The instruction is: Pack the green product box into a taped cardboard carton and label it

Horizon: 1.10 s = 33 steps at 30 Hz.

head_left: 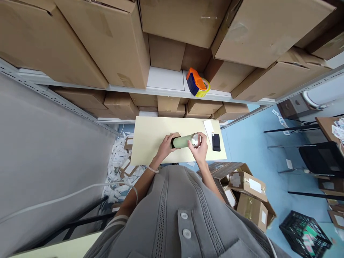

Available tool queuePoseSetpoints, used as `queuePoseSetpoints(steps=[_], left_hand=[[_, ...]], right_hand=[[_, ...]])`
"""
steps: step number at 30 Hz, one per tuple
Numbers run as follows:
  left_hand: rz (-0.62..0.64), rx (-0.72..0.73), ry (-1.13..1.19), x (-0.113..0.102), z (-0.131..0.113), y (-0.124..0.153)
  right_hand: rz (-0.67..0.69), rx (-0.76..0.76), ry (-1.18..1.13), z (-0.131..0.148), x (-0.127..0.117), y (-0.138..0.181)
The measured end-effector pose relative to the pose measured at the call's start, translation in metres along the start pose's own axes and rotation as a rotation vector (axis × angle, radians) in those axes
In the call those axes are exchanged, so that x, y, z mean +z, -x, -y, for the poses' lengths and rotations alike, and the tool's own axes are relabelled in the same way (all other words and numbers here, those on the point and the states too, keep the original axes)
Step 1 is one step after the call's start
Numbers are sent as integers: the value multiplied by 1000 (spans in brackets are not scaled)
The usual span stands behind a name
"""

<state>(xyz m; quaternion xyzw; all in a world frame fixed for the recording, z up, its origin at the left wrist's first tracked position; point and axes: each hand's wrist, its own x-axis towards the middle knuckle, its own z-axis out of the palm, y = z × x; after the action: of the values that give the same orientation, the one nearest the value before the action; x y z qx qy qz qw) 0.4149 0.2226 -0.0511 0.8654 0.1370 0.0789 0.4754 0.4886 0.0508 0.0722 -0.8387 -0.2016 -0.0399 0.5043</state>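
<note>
A pale green cylindrical bottle [183, 142] lies sideways over a cream table [150, 143], held at both ends. My left hand [166, 146] grips its dark left end, next to a small brown box [175, 135]. My right hand [200, 147] is wrapped round its shiny metal right end [196, 139].
A black phone [216, 142] and a white slip [209, 128] lie at the table's right. An orange tape dispenser [197, 83] sits on the shelf among cardboard boxes. Open cartons [247, 193] stand on the blue floor at right; white packets [118, 165] are piled at left. A black crate [303, 233] sits far right.
</note>
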Motion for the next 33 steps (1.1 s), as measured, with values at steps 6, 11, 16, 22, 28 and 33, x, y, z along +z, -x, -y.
queuePoseSetpoints(steps=[6, 11, 16, 22, 28, 33], left_hand=[[10, -50, 1, -2, 8, 3], [-12, -120, 29, -8, 12, 4], [-29, -127, 54, -10, 10, 2], [-14, -91, 29, -8, 3, 5], [-24, -91, 40, -8, 7, 5], [-28, -98, 51, -10, 11, 4]], right_hand=[[158, -91, 87, -8, 22, -3], [237, -134, 196, 0, 33, -14], [396, -273, 279, -3, 47, -15], [583, -301, 443, -43, 77, 1], [555, -201, 555, -56, 96, 6], [534, -71, 674, -42, 111, 7]])
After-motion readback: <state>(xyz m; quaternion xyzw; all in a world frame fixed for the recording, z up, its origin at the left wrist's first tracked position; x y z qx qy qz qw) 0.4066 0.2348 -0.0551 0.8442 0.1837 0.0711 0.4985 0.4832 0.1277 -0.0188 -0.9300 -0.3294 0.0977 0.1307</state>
